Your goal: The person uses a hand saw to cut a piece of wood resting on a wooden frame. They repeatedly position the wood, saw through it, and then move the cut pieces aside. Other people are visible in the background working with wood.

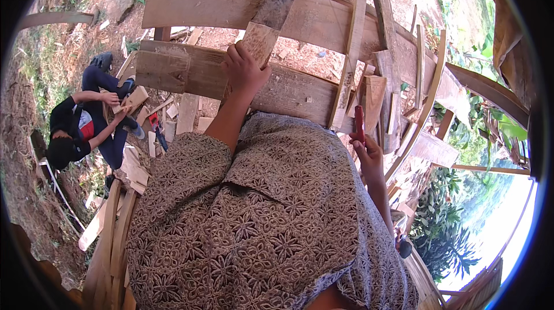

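Note:
My left hand [247, 70] is wrapped round a short wooden board [260, 42], its fingers closed over the edge. The board's far end is dark and cut to a slant, and it lies tilted across the bench planks. To the right, my right hand [368, 151] grips a slim red pen-like object [360, 122], held upright; its exact kind is unclear. Just beyond that hand stands a narrow wooden strip [350, 59]. Beneath the left hand runs a thick weathered plank [288, 88], part of the bench.
A wide plank [202, 3] spans the far side, with a gap before the nearer one. Several offcuts [388, 73] lean at the right. At left, a person [95, 117] sits holding a wood piece, beside a red-handled saw [157, 130]. Loose lumber [109, 241] lies lower left.

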A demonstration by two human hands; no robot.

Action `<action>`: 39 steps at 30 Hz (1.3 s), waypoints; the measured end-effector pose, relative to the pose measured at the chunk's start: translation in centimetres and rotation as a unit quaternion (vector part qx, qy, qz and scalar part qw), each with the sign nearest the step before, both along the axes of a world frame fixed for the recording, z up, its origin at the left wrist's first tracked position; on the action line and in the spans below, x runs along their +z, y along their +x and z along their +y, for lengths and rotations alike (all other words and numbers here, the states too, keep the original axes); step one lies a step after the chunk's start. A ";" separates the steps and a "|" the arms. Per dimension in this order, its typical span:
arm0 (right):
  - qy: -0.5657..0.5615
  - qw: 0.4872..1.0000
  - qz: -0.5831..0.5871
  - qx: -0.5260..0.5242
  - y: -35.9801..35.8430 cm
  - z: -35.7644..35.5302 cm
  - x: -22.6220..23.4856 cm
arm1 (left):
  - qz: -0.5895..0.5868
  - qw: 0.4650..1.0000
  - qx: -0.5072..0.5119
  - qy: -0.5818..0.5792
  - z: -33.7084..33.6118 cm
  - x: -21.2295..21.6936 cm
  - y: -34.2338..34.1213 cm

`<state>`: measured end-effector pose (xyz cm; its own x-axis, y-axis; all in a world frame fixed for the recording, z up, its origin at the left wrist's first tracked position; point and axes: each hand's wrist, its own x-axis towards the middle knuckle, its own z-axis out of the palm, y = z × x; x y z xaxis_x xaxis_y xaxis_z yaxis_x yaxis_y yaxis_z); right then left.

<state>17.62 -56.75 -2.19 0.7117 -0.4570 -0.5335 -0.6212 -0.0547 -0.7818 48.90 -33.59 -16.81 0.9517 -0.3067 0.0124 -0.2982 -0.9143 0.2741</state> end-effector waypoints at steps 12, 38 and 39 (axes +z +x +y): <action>-0.012 1.000 -0.006 0.022 0.8 0.2 0.0 | -0.024 1.000 0.007 -0.006 -0.2 0.0 -0.1; -0.002 0.989 0.010 0.148 1.6 -7.4 2.0 | 0.029 0.999 0.031 -0.006 2.2 -0.9 -3.3; 0.005 0.989 0.020 0.144 1.1 -8.2 1.8 | 0.026 0.999 0.031 -0.002 2.4 -1.1 -3.4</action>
